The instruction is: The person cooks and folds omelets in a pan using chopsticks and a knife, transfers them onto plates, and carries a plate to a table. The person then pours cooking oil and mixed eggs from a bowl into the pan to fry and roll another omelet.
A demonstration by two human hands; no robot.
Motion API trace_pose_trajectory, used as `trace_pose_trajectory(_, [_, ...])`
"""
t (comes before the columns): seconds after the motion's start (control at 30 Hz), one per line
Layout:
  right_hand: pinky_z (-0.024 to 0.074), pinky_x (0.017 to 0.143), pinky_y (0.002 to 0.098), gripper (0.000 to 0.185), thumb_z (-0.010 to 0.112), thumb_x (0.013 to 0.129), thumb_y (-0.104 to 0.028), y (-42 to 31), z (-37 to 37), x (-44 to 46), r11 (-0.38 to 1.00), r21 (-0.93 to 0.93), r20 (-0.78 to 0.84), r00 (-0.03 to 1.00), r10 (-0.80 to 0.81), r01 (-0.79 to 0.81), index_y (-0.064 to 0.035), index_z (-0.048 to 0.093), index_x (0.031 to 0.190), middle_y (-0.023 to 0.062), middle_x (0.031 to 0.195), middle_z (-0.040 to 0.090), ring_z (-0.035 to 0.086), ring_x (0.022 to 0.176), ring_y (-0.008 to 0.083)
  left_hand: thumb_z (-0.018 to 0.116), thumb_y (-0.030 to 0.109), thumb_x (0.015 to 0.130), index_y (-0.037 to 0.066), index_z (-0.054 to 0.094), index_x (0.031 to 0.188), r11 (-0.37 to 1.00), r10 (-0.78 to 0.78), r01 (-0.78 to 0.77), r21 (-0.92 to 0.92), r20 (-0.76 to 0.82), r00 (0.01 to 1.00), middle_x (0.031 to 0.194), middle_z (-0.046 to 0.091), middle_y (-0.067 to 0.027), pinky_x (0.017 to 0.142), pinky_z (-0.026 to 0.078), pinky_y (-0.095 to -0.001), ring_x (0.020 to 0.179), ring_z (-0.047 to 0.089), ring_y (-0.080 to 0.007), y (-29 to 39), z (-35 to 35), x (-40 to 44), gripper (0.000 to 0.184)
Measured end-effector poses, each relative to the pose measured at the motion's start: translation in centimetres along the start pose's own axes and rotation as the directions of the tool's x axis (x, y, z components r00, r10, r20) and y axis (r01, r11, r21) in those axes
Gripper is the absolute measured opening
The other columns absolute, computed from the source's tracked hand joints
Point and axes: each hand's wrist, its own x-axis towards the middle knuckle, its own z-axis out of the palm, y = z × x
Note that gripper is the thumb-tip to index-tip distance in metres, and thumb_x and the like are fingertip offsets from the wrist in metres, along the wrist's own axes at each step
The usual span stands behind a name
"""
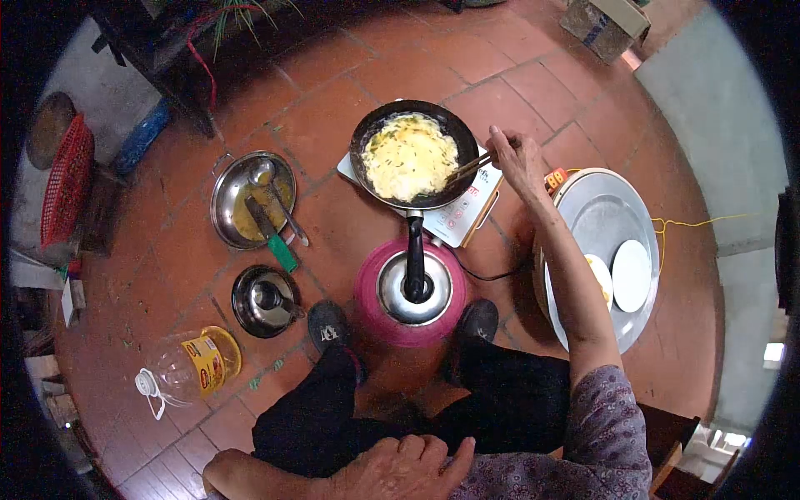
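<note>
Right grip (520, 162) grasps chopsticks (472, 167) at four o'clock on the frying egg (408, 157); the next move likely calls for easing them under. Left grip (398, 468) rests released.

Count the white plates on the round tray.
2 visible: one plain plate toward the right of the tray, another plate beside it, partly behind the right forearm. More could be hidden there or stacked underneath.

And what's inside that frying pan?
A yellow, egg-like layer with dark flecks lies in the frying pan; chopsticks in the right hand reach in over its side. The pan's bottom beneath the layer is hidden.
</note>
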Motion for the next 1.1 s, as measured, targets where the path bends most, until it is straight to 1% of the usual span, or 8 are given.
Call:
trace_pose_trajectory(0.17, [0.0405, 0.05, 0.0255, 0.042, 0.049, 0.089, -0.034, 0.0, 0.6, -0.2, 0.998, -0.019, -0.014, 0.998, -0.066, 0.066, 0.0033, 0.062, 0.073, 0.0051, 0.056, 0.054, 0.051, 0.053, 0.0109, 0.047, 0.018, 0.077, 0.002, 0.05, 0.117, 1.0, 0.008, -0.006, 0.014, -0.143, 0.99, 0.077, 0.044, -0.0054, 0.06, 0.035, -0.0256, 0.07, 0.044, -0.0163, 0.0, 1.2, -0.2, 0.043])
trace_pose_trajectory(0.3, [0.04, 0.049, 0.027, 0.043, 0.048, 0.089, -0.035, -0.5, 0.8, -0.5, 0.996, -0.064, 0.015, 0.998, -0.064, 0.065, 0.0031, 0.062, 0.073, 0.0061, 0.055, 0.055, 0.052, 0.052, 0.0115, 0.048, 0.017, 0.077, 0.002, 0.05, 0.117, 0.999, -0.004, -0.003, -0.052, -0.129, 0.992, 0.077, 0.045, -0.0058, 0.059, 0.036, -0.026, 0.07, 0.044, -0.0164, -0.1, 1.0, 0.0, 0.043])
trace_pose_trajectory(0.4, [0.0408, 0.05, 0.0284, 0.045, 0.048, 0.088, -0.037, -1.0, 0.8, -0.6, 0.992, -0.116, 0.055, 0.998, -0.044, 0.05, 0.0038, 0.062, 0.074, 0.0073, 0.055, 0.055, 0.052, 0.051, 0.0128, 0.048, 0.015, 0.077, 0.001, 0.049, 0.117, 0.997, -0.006, 0.008, -0.08, 0.028, 1.0, 0.079, 0.046, -0.007, 0.059, 0.037, -0.0271, 0.071, 0.045, -0.0175, 0.0, 0.5, 0.3, 0.043])
trace_pose_trajectory(0.53, [0.0415, 0.051, 0.0296, 0.046, 0.048, 0.088, -0.038, -0.6, 0.9, -0.5, 0.986, -0.148, 0.052, 0.996, -0.073, 0.08, 0.0035, 0.063, 0.075, 0.0081, 0.055, 0.055, 0.052, 0.051, 0.0141, 0.048, 0.013, 0.077, 0.0, 0.049, 0.117, 0.982, -0.016, 0.011, -0.191, -0.028, 0.999, 0.08, 0.048, -0.0083, 0.06, 0.039, -0.0281, 0.072, 0.047, -0.0188, -0.2, 0.3, 0.2, 0.042])
trace_pose_trajectory(0.67, [0.0421, 0.051, 0.0297, 0.046, 0.047, 0.088, -0.038, -1.0, 0.8, -0.7, 0.988, -0.133, 0.053, 0.996, -0.072, 0.078, 0.0034, 0.063, 0.075, 0.0085, 0.056, 0.056, 0.054, 0.052, 0.0147, 0.048, 0.011, 0.077, 0.0, 0.049, 0.117, 0.991, -0.007, 0.017, -0.131, 0.077, 0.997, 0.081, 0.049, -0.0094, 0.06, 0.04, -0.029, 0.074, 0.048, -0.0197, -0.1, 0.3, 0.3, 0.042])
trace_pose_trajectory(0.83, [0.0426, 0.052, 0.0295, 0.047, 0.047, 0.088, -0.038, -0.6, 0.8, -0.7, 0.986, -0.139, 0.05, 0.995, -0.084, 0.09, 0.0038, 0.063, 0.076, 0.009, 0.056, 0.057, 0.055, 0.053, 0.0148, 0.048, 0.011, 0.077, 0.0, 0.049, 0.118, 0.979, -0.015, 0.005, -0.201, -0.053, 0.998, 0.08, 0.049, -0.0091, 0.06, 0.04, -0.0286, 0.073, 0.048, -0.0196, -0.3, 0.4, 0.1, 0.042])
trace_pose_trajectory(0.93, [0.0429, 0.052, 0.0294, 0.048, 0.047, 0.088, -0.039, -0.7, 0.7, -0.7, 0.987, -0.146, 0.064, 0.996, -0.058, 0.066, 0.0044, 0.063, 0.076, 0.0093, 0.057, 0.057, 0.055, 0.053, 0.0147, 0.048, 0.012, 0.076, 0.0, 0.048, 0.118, 0.992, -0.007, 0.017, -0.121, 0.077, 0.997, 0.08, 0.048, -0.0084, 0.06, 0.039, -0.0281, 0.072, 0.047, -0.0191, -0.1, 0.5, 0.3, 0.043])
trace_pose_trajectory(1.1, [0.0435, 0.052, 0.0291, 0.047, 0.048, 0.088, -0.038, -0.5, 0.6, -0.4, 0.993, -0.105, 0.069, 0.996, -0.053, 0.06, 0.0048, 0.063, 0.077, 0.0082, 0.058, 0.058, 0.055, 0.054, 0.014, 0.048, 0.013, 0.076, 0.0, 0.048, 0.118, 0.995, 0.013, -0.005, -0.104, 0.074, 0.997, 0.079, 0.047, -0.0073, 0.059, 0.038, -0.0275, 0.071, 0.046, -0.0183, -0.3, 0.1, 0.3, 0.044])
